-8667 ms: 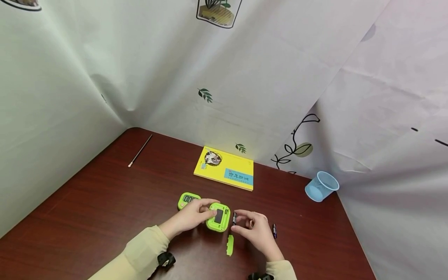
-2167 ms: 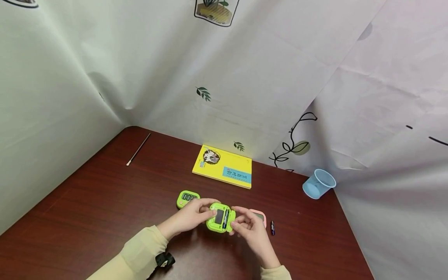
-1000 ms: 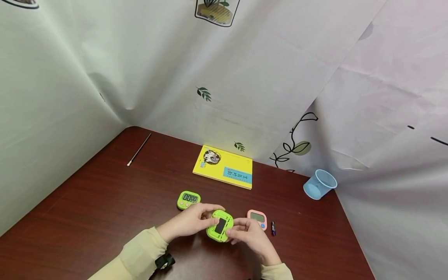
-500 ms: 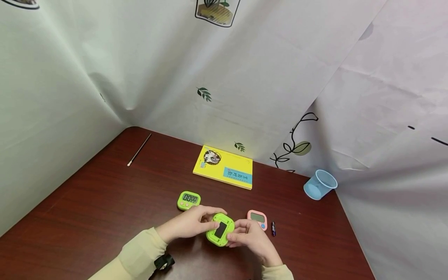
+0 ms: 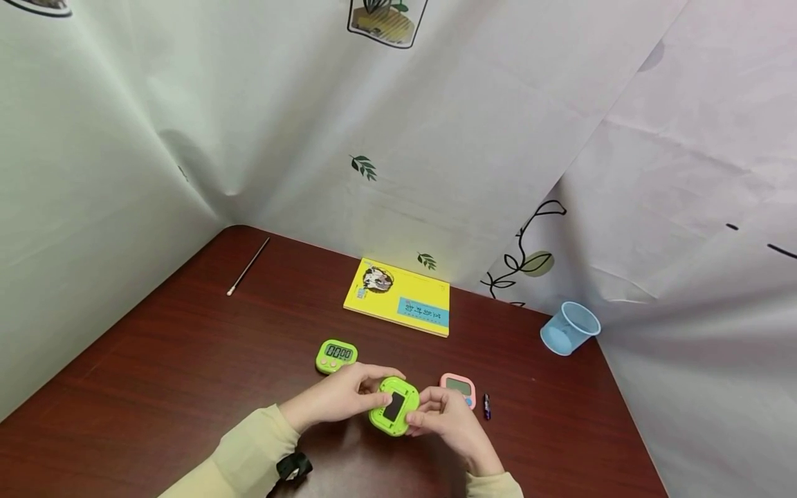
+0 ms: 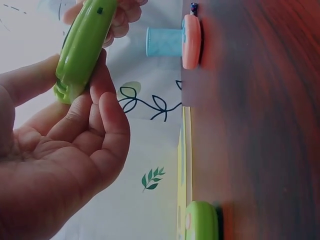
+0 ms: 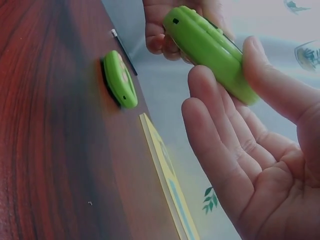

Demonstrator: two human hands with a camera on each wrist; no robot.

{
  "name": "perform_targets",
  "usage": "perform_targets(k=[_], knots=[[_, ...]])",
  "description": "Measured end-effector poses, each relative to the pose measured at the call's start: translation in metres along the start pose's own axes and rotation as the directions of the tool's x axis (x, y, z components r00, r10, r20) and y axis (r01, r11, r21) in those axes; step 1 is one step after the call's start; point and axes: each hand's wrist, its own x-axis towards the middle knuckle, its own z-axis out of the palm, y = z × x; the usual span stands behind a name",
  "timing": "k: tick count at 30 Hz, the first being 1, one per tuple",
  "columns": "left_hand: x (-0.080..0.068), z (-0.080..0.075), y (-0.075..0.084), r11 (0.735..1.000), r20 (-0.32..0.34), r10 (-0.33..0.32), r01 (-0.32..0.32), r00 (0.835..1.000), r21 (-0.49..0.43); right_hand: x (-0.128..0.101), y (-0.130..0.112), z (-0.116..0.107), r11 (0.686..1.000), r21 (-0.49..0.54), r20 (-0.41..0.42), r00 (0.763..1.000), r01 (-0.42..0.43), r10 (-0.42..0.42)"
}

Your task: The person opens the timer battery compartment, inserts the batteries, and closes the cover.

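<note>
A green digital timer (image 5: 395, 407) is held above the table with its back toward the head camera. My left hand (image 5: 345, 395) grips its left side, thumb on the dark patch on the back. At the opposite edge my right hand (image 5: 451, 422) pinches it with thumb and fingers. The battery cover lies over the compartment, and no battery shows. In the left wrist view the timer (image 6: 82, 50) appears edge-on between both hands; the right wrist view shows the timer (image 7: 210, 52) well off the table.
A second green timer (image 5: 336, 354) lies left of the hands, reading zeros. Right of them are a pink timer (image 5: 457, 384) and a small dark battery (image 5: 487, 407). Farther back are a yellow book (image 5: 380, 304), a pencil (image 5: 248, 267) and a blue mesh cup (image 5: 560, 337).
The right hand first pinched a battery beside the timer; later the battery lay in the compartment and that hand held the cover. Now the cover is over it, and the timer is slightly lower.
</note>
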Motion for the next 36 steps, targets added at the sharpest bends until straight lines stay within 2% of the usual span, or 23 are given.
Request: perform_targets(k=[7, 11, 15, 19, 22, 25, 31, 36], knots=[[0.000, 0.000, 0.002, 1.000, -0.011, 0.005, -0.005, 1.000, 0.001, -0.003, -0.001, 0.002, 0.997, -0.022, -0.039, 0.997, 0.068, -0.069], [0.000, 0.000, 0.000, 1.000, -0.041, -0.017, 0.017, 0.999, 0.000, -0.002, 0.001, 0.003, 0.995, -0.026, -0.037, 0.995, 0.096, -0.097], [0.000, 0.001, -0.002, 0.999, -0.083, -0.044, 0.042, 0.996, -0.027, -0.001, 0.003, 0.004, 0.982, -0.046, -0.024, 0.982, 0.186, -0.187], [0.001, 0.003, -0.003, 0.997, -0.120, -0.064, 0.057, 0.991, -0.054, 0.000, 0.002, 0.006, 0.971, -0.099, -0.108, 0.967, 0.219, -0.229], [0.003, 0.004, -0.002, 0.996, -0.156, -0.084, 0.077, 0.984, -0.052, -0.001, -0.002, 0.010, 0.976, -0.135, -0.218, 0.956, 0.171, -0.198], [0.004, 0.005, -0.001, 0.994, -0.187, -0.099, 0.090, 0.977, -0.058, -0.001, -0.006, 0.014, 0.976, -0.168, -0.290, 0.939, 0.142, -0.186], [0.003, 0.004, -0.001, 0.995, -0.221, -0.098, 0.096, 0.970, -0.022, -0.004, -0.011, 0.022, 0.959, -0.240, -0.358, 0.904, 0.152, -0.233], [0.002, 0.004, -0.002, 0.996, -0.199, -0.088, 0.090, 0.976, -0.001, -0.006, -0.012, 0.026, 0.937, -0.308, -0.414, 0.864, 0.165, -0.288]])
